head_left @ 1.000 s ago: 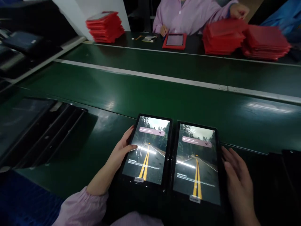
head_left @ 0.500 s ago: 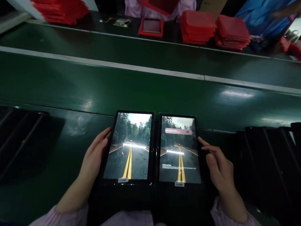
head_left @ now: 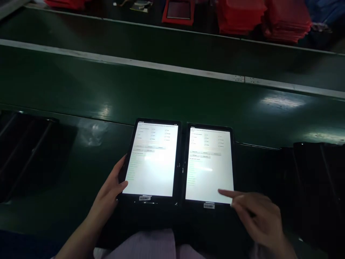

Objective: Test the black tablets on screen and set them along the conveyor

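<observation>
Two tablets with lit white screens lie side by side in front of me, each with a small barcode label on its lower bezel. My left hand (head_left: 111, 185) grips the lower left edge of the left tablet (head_left: 151, 169), its thumb on the front bezel and its fingers along the side, partly hidden. Over the lower right corner of the right tablet (head_left: 209, 169) is my right hand (head_left: 257, 212), holding nothing. Its index finger is stretched out at the screen; whether the tip touches the glass I cannot tell. Both screens show rows of checkboxes, grey buttons and lines of green text.
Dark slabs stand in a row at the left (head_left: 27, 151), with more dark slabs (head_left: 318, 172) at the right. Beyond the green work surface (head_left: 121, 90) runs a pale strip (head_left: 161, 67). Red stacks (head_left: 239, 16) and a red-framed panel (head_left: 178, 10) sit at the far side.
Both screens have gone from a forest road picture to a white checkbox page. My right hand has moved from the right tablet's side to over its lower corner. The view has tilted down.
</observation>
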`<state>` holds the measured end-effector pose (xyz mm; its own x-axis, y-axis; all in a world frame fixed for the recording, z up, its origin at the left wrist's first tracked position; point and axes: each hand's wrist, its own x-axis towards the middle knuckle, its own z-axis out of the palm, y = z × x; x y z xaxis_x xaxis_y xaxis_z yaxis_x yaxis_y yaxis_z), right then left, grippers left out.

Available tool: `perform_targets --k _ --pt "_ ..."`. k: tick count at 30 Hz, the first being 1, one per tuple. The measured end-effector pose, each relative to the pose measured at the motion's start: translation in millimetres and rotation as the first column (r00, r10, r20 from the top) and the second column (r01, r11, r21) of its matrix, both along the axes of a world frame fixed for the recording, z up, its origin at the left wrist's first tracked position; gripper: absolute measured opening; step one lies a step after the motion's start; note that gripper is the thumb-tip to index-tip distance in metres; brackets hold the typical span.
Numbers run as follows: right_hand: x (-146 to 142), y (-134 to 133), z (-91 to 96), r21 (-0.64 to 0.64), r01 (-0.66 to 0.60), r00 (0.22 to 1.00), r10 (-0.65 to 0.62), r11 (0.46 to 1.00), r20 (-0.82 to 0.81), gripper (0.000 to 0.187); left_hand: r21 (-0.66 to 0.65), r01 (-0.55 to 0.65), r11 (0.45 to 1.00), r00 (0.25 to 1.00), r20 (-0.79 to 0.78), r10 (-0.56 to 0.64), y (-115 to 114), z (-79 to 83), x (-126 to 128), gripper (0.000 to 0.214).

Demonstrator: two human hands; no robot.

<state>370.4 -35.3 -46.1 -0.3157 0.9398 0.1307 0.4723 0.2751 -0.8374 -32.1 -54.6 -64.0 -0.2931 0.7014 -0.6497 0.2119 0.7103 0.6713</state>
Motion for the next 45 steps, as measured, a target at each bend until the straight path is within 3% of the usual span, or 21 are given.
perform_targets --k 3,5,8,11,15,19,26,32,39,45 --pt "-10 -8 10.9 0.005 -0.154 0.985 0.153 0.988 0.080 0.031 0.068 0.142 0.988 0.988 -0.067 -0.137 -5 -2.9 -10 0.109" --pt "-14 -12 11.5 -0.035 -0.182 0.973 0.185 0.983 0.138 0.036 0.092 0.273 0.958 0.954 -0.151 -0.258 -9 -3.3 -15 0.114" --pt "-13 -14 7.5 -0.047 -0.076 0.977 0.084 0.996 0.198 0.036 0.049 0.441 0.896 0.875 -0.248 -0.417 -11 -2.2 -16 0.115" --pt "-12 -14 6.6 -0.027 0.030 0.986 -0.025 0.999 0.166 0.030 0.016 0.514 0.858 0.822 -0.297 -0.487 -3 0.2 -11 0.115" --pt "-17 -15 11.2 -0.036 -0.050 0.996 0.053 0.998 0.065 0.025 0.020 0.341 0.940 0.889 -0.333 -0.315 18 4.2 2 0.124" --pt "-20 -19 14.8 -0.025 -0.105 0.990 0.107 0.994 0.096 0.028 0.078 0.188 0.979 0.971 -0.168 -0.173 26 6.4 8 0.114" --pt "-21 -19 17.0 -0.042 -0.151 0.976 0.156 0.988 0.153 0.036 -0.016 0.162 0.987 0.985 -0.063 -0.163 17 11.4 -1 0.121" --pt "-24 -17 16.6 -0.013 -0.204 0.959 0.203 0.979 0.199 0.041 -0.018 0.238 0.971 0.970 -0.053 -0.238 3 8.5 -15 0.107" --pt "-35 -16 18.0 -0.016 -0.197 0.961 0.197 0.980 0.192 0.042 -0.012 0.183 0.983 0.983 0.004 -0.183 3 9.1 -17 0.108" --pt "-54 -13 10.9 -0.056 -0.266 0.933 0.271 0.962 0.238 0.048 0.037 0.164 0.986 0.986 -0.012 -0.164 6 10.8 -13 0.099"
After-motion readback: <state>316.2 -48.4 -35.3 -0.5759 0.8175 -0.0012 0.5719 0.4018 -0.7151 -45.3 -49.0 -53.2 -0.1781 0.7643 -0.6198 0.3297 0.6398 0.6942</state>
